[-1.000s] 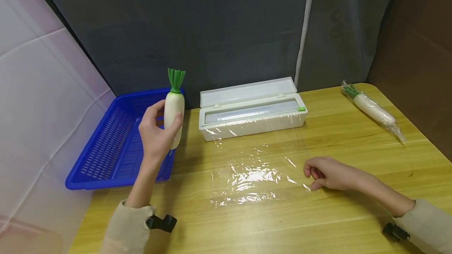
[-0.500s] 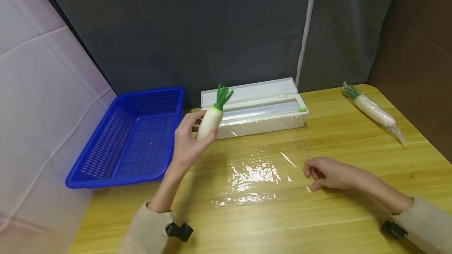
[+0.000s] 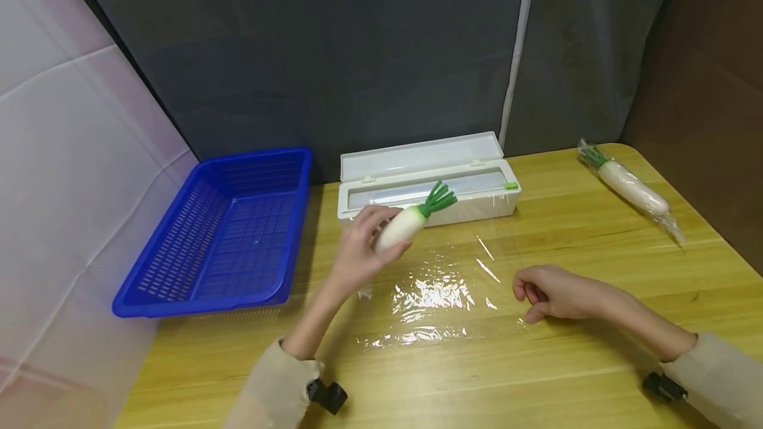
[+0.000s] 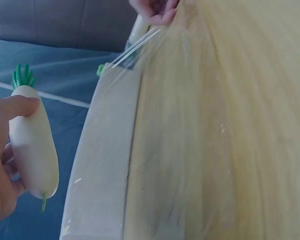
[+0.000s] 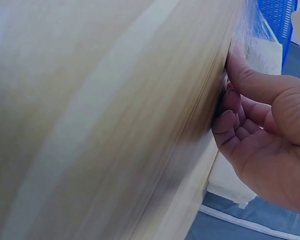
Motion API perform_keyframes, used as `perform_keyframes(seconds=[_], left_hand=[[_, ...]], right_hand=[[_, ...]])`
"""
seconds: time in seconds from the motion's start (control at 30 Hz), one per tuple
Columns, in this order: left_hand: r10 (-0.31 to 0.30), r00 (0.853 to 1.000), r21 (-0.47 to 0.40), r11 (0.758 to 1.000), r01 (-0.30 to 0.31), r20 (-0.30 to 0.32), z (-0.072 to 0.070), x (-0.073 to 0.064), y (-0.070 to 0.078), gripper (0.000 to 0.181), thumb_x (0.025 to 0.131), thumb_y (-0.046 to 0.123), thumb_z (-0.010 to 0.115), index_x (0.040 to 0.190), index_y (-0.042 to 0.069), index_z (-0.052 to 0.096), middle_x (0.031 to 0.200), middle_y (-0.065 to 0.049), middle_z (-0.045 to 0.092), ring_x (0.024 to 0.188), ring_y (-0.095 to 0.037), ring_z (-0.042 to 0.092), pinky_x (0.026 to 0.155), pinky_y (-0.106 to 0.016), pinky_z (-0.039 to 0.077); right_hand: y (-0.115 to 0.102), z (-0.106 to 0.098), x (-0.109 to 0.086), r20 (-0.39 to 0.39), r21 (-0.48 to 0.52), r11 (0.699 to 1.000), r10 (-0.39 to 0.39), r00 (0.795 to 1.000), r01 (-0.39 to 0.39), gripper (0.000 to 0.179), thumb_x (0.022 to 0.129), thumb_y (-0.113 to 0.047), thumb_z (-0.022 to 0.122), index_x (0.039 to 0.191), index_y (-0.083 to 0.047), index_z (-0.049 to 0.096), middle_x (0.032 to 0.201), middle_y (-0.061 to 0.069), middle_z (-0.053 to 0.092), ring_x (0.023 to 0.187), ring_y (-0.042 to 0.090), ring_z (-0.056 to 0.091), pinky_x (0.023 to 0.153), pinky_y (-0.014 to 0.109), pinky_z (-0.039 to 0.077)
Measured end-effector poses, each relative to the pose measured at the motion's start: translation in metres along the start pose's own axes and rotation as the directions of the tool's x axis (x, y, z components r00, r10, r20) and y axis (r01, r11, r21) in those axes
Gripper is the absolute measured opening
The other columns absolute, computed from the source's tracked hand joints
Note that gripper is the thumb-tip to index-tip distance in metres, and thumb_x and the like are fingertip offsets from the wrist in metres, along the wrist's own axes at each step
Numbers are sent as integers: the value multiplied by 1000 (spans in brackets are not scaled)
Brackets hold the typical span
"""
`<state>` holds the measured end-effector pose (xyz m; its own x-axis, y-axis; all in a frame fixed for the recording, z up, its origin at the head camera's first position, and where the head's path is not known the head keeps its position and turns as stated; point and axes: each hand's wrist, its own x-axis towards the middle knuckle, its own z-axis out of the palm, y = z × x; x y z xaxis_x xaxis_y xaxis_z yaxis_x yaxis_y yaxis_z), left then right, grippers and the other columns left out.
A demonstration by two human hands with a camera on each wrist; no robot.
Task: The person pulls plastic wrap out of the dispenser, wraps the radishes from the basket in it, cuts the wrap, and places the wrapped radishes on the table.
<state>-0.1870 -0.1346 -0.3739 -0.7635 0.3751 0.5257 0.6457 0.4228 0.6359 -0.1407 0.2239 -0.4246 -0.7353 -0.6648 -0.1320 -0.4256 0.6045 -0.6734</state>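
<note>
the left hand (image 3: pixel 356 253) has its grip round the white radish (image 3: pixel 399 230), tilted over the cling film (image 3: pixel 436 293) before the open box (image 3: pixel 489 205); the right hand (image 3: pixel 554 292) pinches the cling film. if that pinch slips, the sheet could recoil and crumple.

Your head camera looks forward and down over the table (image 3: pixel 477 376). Your left-wrist camera, near the radish (image 4: pixel 35 145), faces across toward your right hand (image 3: pixel 551 293); your right-wrist camera views that hand up close, sharing the basket (image 5: pixel 279 17) with the head view.
</note>
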Motion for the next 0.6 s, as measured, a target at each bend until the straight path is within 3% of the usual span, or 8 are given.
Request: perform_keyframes(seconds=[0.13,0.3,0.6], left_hand=[[-22,997,17,1000,21,68,12,0,3,51,78,9,86,125,3,67,118,-14,63,102,-28,61,79,-39,57],[-21,992,44,999,16,126,28,0,4,49,80,9,85,124,0,66,121,-14,64,105,-31,61,84,-44,56],[-81,969,76,995,65,232,53,-2,5,51,80,9,85,127,3,66,121,-11,63,107,-28,61,92,-42,53]], right_hand=[[0,0,0,-2,2,1000,-2,1000,2,32,82,-22,84,89,-14,54,71,-11,46,65,1,45,60,22,42],[0,-1,0,-5,0,1000,-4,1000,4,32,81,-21,85,89,-14,54,70,-12,46,64,1,45,60,22,42],[1,-1,1,-10,-4,1000,-15,1000,15,33,80,-19,85,88,-14,54,69,-13,46,64,0,45,60,22,42]])
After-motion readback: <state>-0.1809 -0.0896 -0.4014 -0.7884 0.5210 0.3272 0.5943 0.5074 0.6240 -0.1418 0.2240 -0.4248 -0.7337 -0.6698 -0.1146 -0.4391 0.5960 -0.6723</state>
